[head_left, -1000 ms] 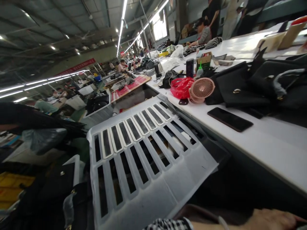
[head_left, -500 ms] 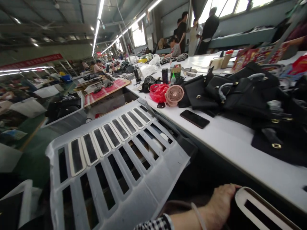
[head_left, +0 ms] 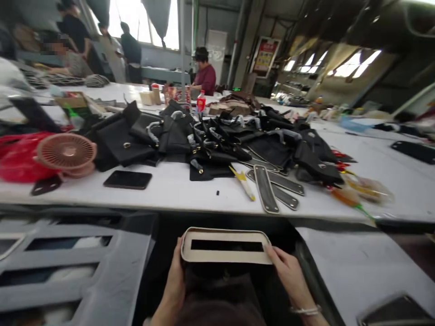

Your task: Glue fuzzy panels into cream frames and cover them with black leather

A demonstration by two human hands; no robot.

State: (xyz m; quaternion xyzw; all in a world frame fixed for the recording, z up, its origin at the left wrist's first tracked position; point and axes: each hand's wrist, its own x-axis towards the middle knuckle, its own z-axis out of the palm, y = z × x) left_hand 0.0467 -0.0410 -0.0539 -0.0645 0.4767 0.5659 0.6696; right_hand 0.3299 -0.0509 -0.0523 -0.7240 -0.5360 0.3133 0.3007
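Note:
Between my hands is a bag piece (head_left: 227, 258) with a cream, round-cornered face and one long dark slot. Its lower part is lost in the dark around my lap. My left hand (head_left: 176, 267) grips its left end, fingers mostly hidden along the side. At the right end, my right hand (head_left: 285, 265) pinches the cream edge between thumb and fingers; a pale bracelet circles that wrist. Beyond the piece, on the white table, lie grey straps with pale edging (head_left: 267, 188) and yellow-handled snips (head_left: 243, 182).
Black bags (head_left: 204, 140) are heaped on the white table (head_left: 170, 194), near a phone (head_left: 128, 179), a pink fan (head_left: 67, 151) and a red plastic bag (head_left: 25, 156). A grey slotted rack (head_left: 115, 262) stands at my left. A person in maroon (head_left: 205, 77) sits across the table.
My view has swung right, from the slotted rack to the table. The cream-faced bag piece now sits centrally before me with both hands on it; earlier only one hand showed beside it.

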